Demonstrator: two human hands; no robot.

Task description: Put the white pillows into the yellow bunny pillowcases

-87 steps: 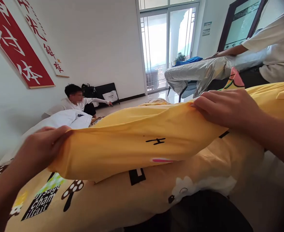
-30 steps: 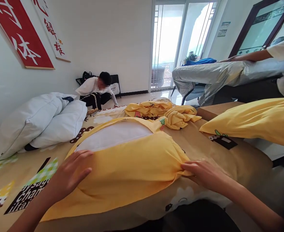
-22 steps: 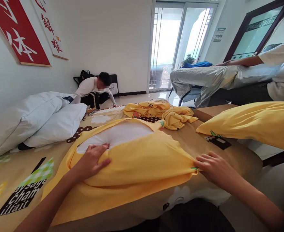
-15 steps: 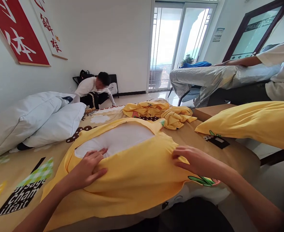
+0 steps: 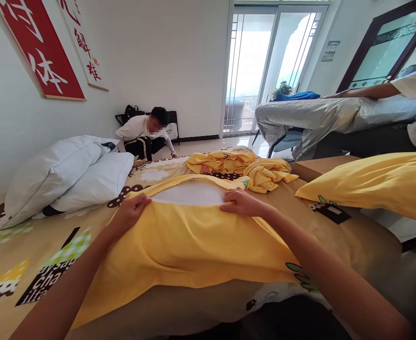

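A yellow pillowcase (image 5: 186,241) lies before me on the bed, with a white pillow (image 5: 188,192) showing through its long opening. My left hand (image 5: 132,210) is closed on the left end of the opening's near edge. At the right end of that same edge, my right hand (image 5: 243,203) pinches the fabric between thumb and fingers. The near edge is stretched fairly straight between both hands. Most of the pillow is hidden inside the case.
White pillows (image 5: 76,174) are piled at the left. Crumpled yellow cloths (image 5: 225,161) lie beyond the pillowcase, and another yellow pillow (image 5: 374,182) rests at the right. A person (image 5: 146,132) crouches past the bed. At a plastic-covered table (image 5: 300,113) another person's arm (image 5: 374,89) reaches in.
Both hands have moved to the opening's ends and closed on its near edge. That edge has been drawn up over more of the white pillow, narrowing the opening. The view has shifted slightly left.
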